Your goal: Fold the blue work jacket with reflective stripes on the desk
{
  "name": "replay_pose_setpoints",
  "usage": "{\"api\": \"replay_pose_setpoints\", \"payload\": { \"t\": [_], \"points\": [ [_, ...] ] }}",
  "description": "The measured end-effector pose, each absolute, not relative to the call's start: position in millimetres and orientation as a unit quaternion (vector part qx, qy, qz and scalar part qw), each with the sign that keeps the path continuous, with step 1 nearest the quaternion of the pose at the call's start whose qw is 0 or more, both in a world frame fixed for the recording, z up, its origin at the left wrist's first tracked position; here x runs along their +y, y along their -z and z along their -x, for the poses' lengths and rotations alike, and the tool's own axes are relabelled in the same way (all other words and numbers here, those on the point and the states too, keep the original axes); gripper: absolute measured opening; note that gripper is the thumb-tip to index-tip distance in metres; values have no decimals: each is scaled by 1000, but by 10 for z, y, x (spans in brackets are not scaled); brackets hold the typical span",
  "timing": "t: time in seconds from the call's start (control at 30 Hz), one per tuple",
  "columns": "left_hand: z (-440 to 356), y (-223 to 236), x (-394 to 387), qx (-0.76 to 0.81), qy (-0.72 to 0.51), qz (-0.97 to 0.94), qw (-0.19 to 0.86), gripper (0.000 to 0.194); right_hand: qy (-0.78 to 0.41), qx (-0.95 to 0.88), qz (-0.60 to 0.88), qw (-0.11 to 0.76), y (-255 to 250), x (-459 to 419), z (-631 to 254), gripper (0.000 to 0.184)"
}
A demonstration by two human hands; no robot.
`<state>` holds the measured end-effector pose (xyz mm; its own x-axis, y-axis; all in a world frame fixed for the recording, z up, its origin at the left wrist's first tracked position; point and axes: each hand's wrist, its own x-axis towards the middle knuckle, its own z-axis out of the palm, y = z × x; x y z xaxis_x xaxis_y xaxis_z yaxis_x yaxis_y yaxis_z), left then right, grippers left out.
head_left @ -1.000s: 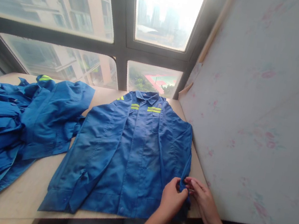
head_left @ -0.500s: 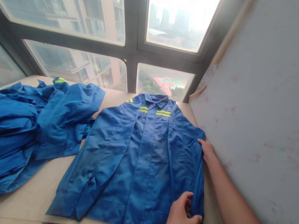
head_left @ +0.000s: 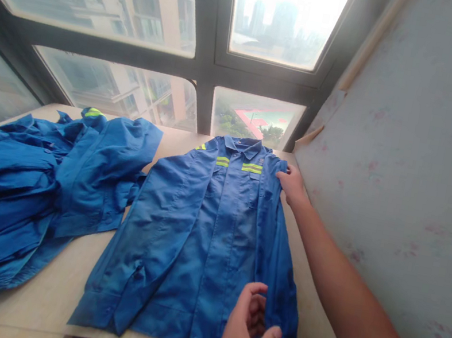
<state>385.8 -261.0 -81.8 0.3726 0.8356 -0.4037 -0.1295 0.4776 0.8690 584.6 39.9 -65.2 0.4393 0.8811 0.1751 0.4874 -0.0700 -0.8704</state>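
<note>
A blue work jacket with yellow reflective strips lies front up on a pale wooden table, collar toward the window. Its right side is folded inward over the front. My left hand pinches that folded edge near the hem at the table's near edge. My right hand grips the same fold up at the shoulder, beside the collar. The jacket's left sleeve lies folded across the front.
A heap of more blue work clothes covers the table's left side. A pale board stands along the table's right edge. Large windows rise behind the table.
My right hand has slid from the cuff up to the shoulder, and both hands have drawn the jacket's right side inward over the front. My left hand stayed near the hem.
</note>
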Motion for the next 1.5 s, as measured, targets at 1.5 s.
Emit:
{"api": "replay_pose_setpoints", "payload": {
  "t": [1.5],
  "points": [
    [-2966, 1058, -2117, 503, -87, -857, 68, 74, 21, -737, 674, 41, 1652, 1158, -5297, 59]
  ]
}}
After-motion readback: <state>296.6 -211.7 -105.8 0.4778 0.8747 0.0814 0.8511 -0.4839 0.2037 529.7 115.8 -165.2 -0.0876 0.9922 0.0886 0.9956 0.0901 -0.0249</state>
